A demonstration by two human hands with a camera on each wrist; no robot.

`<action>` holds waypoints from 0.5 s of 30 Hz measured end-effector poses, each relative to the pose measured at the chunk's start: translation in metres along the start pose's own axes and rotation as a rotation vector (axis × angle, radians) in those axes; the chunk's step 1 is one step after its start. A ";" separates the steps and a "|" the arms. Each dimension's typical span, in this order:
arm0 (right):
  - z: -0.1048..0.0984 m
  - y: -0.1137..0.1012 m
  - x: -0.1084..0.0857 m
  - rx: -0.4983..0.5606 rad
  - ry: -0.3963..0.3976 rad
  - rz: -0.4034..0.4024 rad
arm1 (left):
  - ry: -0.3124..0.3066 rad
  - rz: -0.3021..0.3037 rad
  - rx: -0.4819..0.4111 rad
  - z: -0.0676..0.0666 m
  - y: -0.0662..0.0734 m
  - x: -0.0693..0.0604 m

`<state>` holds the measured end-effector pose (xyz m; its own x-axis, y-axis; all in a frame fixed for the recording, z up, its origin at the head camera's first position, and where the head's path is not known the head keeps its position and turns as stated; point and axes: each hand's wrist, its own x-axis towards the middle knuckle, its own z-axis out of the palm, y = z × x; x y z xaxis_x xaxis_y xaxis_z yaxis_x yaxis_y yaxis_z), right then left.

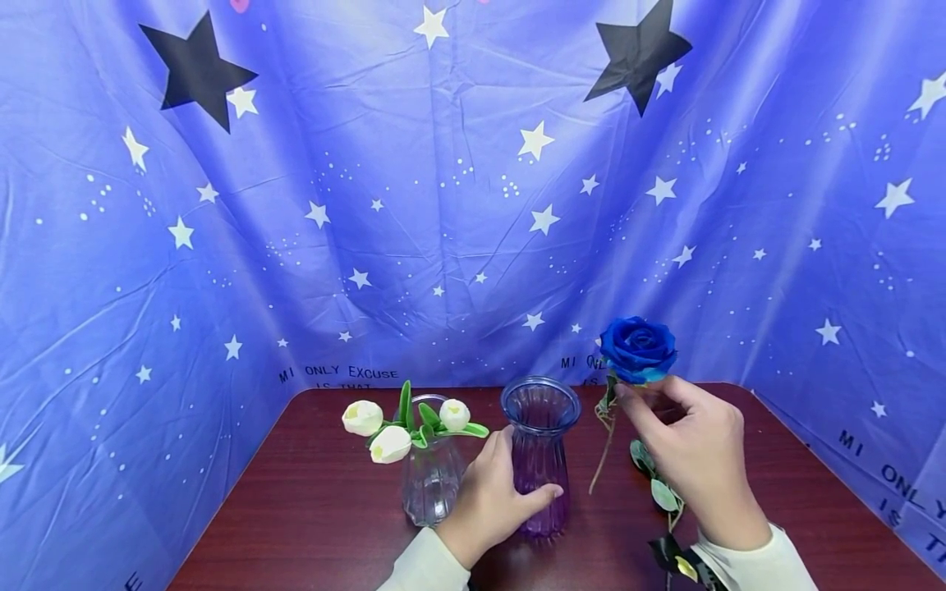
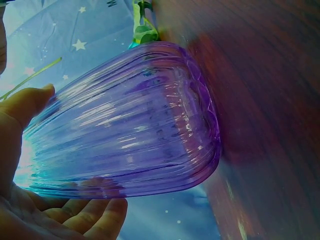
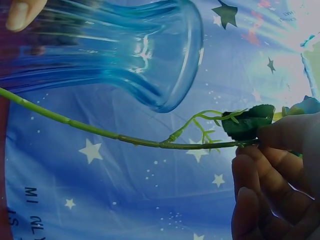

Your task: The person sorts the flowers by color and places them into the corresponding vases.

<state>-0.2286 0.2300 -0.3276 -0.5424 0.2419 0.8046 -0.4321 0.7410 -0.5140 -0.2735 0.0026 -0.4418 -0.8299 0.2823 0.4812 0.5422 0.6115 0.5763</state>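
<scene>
A ribbed glass vase [image 1: 542, 460], blue at its flared rim and purple toward its base, stands upright on the table. My left hand [image 1: 497, 497] holds it around the middle; in the left wrist view the thumb [image 2: 37, 97] lies on one side and the fingers [image 2: 107, 220] on the other. To the right of the vase, my right hand [image 1: 702, 451] pinches the stem of a blue artificial rose [image 1: 639, 349] just under the bloom. In the right wrist view the green stem [image 3: 107, 134] hangs beside the vase, outside it, with a dark leaf [image 3: 250, 121] near the fingertips.
A clear glass vase [image 1: 429, 492] with white tulips [image 1: 390, 444] stands left of the purple one. Another leafy stem [image 1: 665, 495] lies on the brown table [image 1: 310, 492] below the right hand. A starry blue cloth [image 1: 443, 205] hangs around the table.
</scene>
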 end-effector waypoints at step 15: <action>-0.017 -0.018 -0.001 0.052 0.068 0.015 | 0.021 0.012 0.020 0.001 0.001 0.001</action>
<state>-0.2087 0.2271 -0.3141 -0.4997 0.2960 0.8141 -0.4623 0.7037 -0.5396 -0.2735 0.0040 -0.4415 -0.8201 0.2744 0.5021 0.5493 0.6230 0.5569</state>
